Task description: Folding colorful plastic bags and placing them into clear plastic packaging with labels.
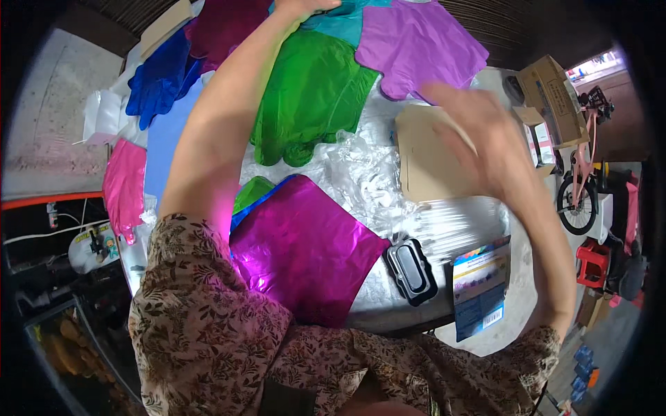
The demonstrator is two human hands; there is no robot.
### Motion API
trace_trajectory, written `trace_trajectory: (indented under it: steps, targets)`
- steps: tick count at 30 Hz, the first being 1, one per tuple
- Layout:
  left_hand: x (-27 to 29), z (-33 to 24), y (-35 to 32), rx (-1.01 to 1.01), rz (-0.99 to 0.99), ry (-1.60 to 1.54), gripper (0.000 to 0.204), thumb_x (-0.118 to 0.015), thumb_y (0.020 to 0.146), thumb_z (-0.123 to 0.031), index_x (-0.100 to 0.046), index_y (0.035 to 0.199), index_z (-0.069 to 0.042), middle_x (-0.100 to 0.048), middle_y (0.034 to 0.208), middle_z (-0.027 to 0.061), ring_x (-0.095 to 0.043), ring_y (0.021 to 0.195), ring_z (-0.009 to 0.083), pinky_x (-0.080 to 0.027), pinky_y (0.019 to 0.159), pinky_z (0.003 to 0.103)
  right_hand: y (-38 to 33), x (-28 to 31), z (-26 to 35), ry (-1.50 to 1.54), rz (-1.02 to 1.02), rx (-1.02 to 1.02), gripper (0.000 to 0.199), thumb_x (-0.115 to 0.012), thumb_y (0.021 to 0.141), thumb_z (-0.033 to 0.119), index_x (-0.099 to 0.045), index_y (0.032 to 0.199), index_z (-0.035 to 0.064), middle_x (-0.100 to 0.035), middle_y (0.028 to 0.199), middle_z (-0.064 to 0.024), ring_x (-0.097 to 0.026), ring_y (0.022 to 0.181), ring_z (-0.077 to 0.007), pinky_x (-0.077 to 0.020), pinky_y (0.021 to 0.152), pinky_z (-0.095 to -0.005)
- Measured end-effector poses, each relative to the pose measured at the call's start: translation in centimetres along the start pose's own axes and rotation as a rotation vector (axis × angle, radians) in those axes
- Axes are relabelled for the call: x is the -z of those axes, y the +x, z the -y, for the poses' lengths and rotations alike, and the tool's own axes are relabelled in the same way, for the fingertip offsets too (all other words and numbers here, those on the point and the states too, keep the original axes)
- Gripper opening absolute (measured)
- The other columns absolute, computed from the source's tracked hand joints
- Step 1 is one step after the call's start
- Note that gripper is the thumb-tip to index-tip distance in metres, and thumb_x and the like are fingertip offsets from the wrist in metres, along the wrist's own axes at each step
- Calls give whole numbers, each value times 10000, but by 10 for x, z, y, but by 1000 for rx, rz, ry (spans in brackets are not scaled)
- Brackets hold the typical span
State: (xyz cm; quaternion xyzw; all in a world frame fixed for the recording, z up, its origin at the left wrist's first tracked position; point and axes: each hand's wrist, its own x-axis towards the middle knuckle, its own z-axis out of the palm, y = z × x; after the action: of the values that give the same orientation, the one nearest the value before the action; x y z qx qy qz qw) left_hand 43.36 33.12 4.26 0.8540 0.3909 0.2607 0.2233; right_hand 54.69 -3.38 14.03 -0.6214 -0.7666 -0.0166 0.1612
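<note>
My left hand reaches to the top edge, over a teal foil piece; its fingers are mostly cut off. Motion blurs my right hand, whose fingers look spread above a tan cardboard sheet. I cannot tell whether it touches the sheet. Below my left hand lies a shiny green foil piece with a scalloped lower edge. A lilac piece lies beyond my right hand. Nearer me is a smooth magenta foil sheet, with blue and green edges showing under it.
Crumpled clear plastic covers mid-table. A black-rimmed case and a blue printed package lie near the front edge. Blue, maroon and pink pieces lie left. Cardboard boxes, a pink bicycle and a red stool stand right.
</note>
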Motion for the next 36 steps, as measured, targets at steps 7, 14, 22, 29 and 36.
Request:
trace_trajectory:
  steps: [7,14,22,29,36]
  targets:
    - [-25,67,43,139,103,-402,309,-774,798,-393,-789,826,-85,-751,829,113,-717,782,256,-545,670,390,151,-94,-108,0,-58,-32,452,-598,939,173,-533,1364,34,-671,1192,-222,-639,1087,-416,-486,965,-527]
    - [2,22,33,47,85,413,438,-656,833,-493,-785,928,-85,-758,939,117,-726,874,303,-573,753,396,200,-153,-100,-143,-97,-91,440,-555,981,261,-522,1382,82,-653,1251,-198,-587,1216,-378,-416,1025,-604]
    - [-25,49,15,12,-113,2,448,-831,706,-413,-781,1023,-101,-757,1042,118,-725,905,255,-569,846,350,208,-149,-96,7,130,-239,404,-489,1024,367,-545,1332,112,-579,1384,-143,-470,1357,-327,-318,1085,-679]
    - [-53,67,38,80,-139,-199,440,-914,641,-312,-787,1004,-100,-765,1004,104,-717,907,213,-558,847,346,215,-167,-116,-210,-306,-24,479,-588,963,320,-527,1288,-27,-665,1152,-262,-675,998,-375,-544,806,-537]
    - [-58,63,51,103,31,-267,399,-831,729,-383,-778,986,-83,-764,980,111,-716,905,240,-548,807,376,223,-178,-137,-192,-114,-237,391,-447,1043,392,-576,1291,118,-603,1355,-120,-502,1326,-294,-310,1085,-684]
